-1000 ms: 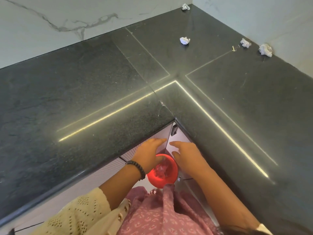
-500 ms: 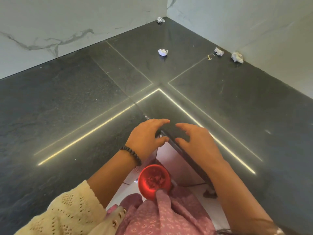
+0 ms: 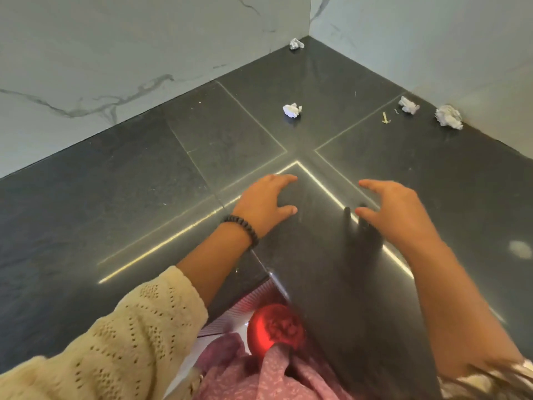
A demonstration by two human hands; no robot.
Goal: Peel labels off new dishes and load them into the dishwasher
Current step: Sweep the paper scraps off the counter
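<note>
Hovering over the inner corner of a dark stone counter [image 3: 86, 215], the left hand [image 3: 264, 204] and the right hand [image 3: 396, 210] both have spread, loosely bent fingers and grip nothing. Whether the fingertips touch the stone cannot be told; the lower right of the view is smeared by motion blur. The left wrist wears one dark beaded bracelet [image 3: 242, 228], and a cream knitted sleeve [image 3: 121, 333] covers that forearm.

No brand, label or writing can be read anywhere in view.

One task item shows: a red bowl [image 3: 274, 329], seen from above below the counter edge, at about 6 o'clock from the left hand and 7 o'clock from the right, well apart from both. Something crumpled seems to lie inside it, too blurred to name. A fold of pink patterned cloth [image 3: 259, 376] overlaps its near rim, and a pale ribbed cabinet front [image 3: 230, 316] sits beside it at 9 o'clock.

Four crumpled white paper wads lie on the counter: one [image 3: 292, 110] at 12 o'clock from the left hand, one [image 3: 296, 43] farther back in the wall corner, and two [image 3: 409, 104] [image 3: 448, 116] at about 1 o'clock from the right hand against the right wall. A small yellowish scrap [image 3: 385, 118] lies near those two. Two bright lines of reflected light cross the counter and meet between the hands. Pale veined marble walls [image 3: 115, 67] rise behind.
</note>
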